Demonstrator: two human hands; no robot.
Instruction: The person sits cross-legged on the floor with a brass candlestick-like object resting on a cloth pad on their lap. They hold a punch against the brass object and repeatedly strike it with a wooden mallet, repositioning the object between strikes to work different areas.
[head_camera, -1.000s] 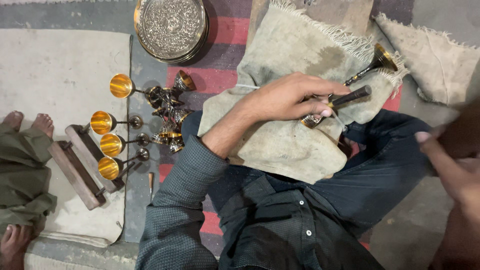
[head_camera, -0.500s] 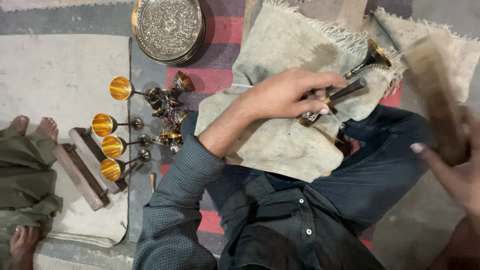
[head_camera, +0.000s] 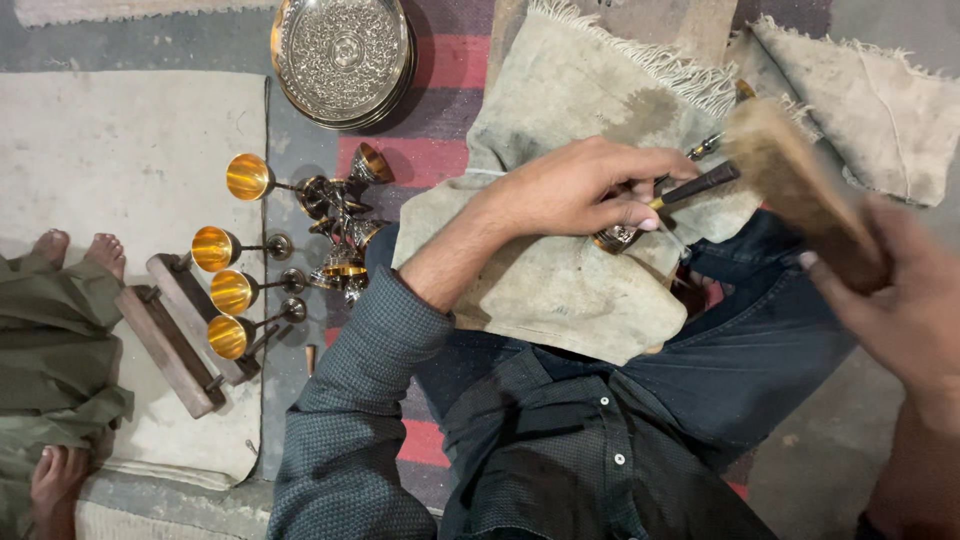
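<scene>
Centrally, the left hand (head_camera: 575, 190) lies on a worn grey-beige cloth with a frayed fringe (head_camera: 560, 270) draped over the person's lap, its fingers curled narrowly around a small silver-coloured metal goblet (head_camera: 622, 236) and a dark-handled chisel-like tool (head_camera: 695, 185), pressing both against the cloth. The tool slants up toward the right, and its tip meets the goblet beneath the fingers. At right, the right hand (head_camera: 900, 310) is raised and blurred; its fingers are wrapped about a brown wooden block-shaped mallet (head_camera: 795, 190) held above and just beside the tool's handle. To the left, on the floor, several brass goblets with gold-coloured bowls (head_camera: 232, 290) lie on their sides, stems pointing right, near a cluster of darker metal cups (head_camera: 340, 235). An ornate round engraved metal tray (head_camera: 343, 55) rests at top. Two dark wooden blocks (head_camera: 175, 335) sit on a pale mat (head_camera: 120, 160), beside another person's bare feet (head_camera: 75, 250) and olive garment.
</scene>
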